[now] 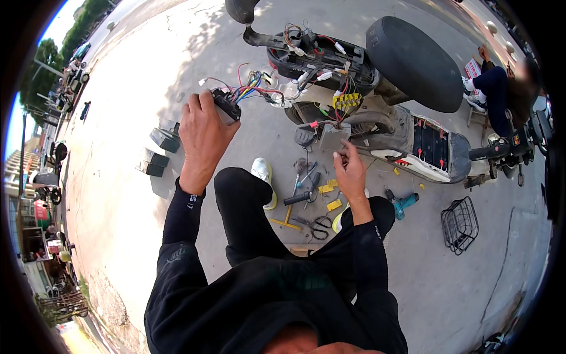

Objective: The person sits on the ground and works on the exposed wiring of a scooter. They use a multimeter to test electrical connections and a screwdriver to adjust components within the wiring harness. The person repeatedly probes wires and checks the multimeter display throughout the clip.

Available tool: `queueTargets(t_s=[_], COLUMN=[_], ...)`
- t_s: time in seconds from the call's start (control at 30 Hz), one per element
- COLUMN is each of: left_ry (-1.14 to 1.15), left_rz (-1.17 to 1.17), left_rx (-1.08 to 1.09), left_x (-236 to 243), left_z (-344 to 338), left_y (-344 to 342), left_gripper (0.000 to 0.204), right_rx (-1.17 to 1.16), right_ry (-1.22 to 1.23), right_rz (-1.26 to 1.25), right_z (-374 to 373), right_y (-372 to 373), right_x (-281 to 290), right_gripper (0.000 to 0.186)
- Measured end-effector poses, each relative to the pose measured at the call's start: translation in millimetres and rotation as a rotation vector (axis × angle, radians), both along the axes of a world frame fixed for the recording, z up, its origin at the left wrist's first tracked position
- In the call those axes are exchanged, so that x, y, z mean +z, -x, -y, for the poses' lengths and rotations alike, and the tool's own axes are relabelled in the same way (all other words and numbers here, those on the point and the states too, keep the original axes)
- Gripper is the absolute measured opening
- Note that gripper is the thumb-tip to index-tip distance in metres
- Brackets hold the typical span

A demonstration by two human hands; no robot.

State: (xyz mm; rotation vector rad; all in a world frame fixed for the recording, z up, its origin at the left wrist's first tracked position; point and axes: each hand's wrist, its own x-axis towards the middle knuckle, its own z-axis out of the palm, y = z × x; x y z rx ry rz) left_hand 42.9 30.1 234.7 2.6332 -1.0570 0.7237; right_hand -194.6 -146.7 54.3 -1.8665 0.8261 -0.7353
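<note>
My left hand [203, 133] is raised and grips a black controller box [226, 106] by its sides. Red, blue, yellow and other wires [253, 88] run from that box toward the scooter's open rear body [330, 62]. My right hand [351, 174] is at a flat grey metal box [335, 137] beside the scooter; the index finger reaches its lower edge, and thumb and forefinger are apart. Whether the finger presses on the box I cannot tell. Just above it, a yellow terminal block [346, 101] hangs among red and black wires.
Between my feet lie scissors [318, 227], a yellow T-handle tool [287, 223] and yellow pieces [334, 205]. A teal power drill [403, 203] and a wire basket [460, 225] are at right. Dark boxes [153, 160] stand at left. A person [510, 100] sits beyond the raised seat [414, 64].
</note>
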Motion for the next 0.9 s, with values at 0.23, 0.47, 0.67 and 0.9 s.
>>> queueTargets(t_s=[0.23, 0.47, 0.67, 0.9], left_ry=[0.126, 0.187, 0.178, 0.24], left_rz=[-0.357, -0.493, -0.537, -0.671], left_rx=[0.052, -0.015, -0.089, -0.12], left_x=[-119, -160, -177, -198], left_z=[-49, -48, -44, -33], left_y=[25, 66, 92, 115], left_gripper=[0.061, 0.075, 0.087, 0.093], right_rx=[0.249, 0.369, 0.134, 0.114], right_ry=[-0.321, -0.924, -0.475, -0.474], right_rz=[-0.007, 0.035, 0.144, 0.118], right_z=[-3, -26, -38, -31], right_y=[5, -77, -112, -114], right_x=[-22, 13, -12, -18], right_gripper=[0.046, 0.06, 0.057, 0.026])
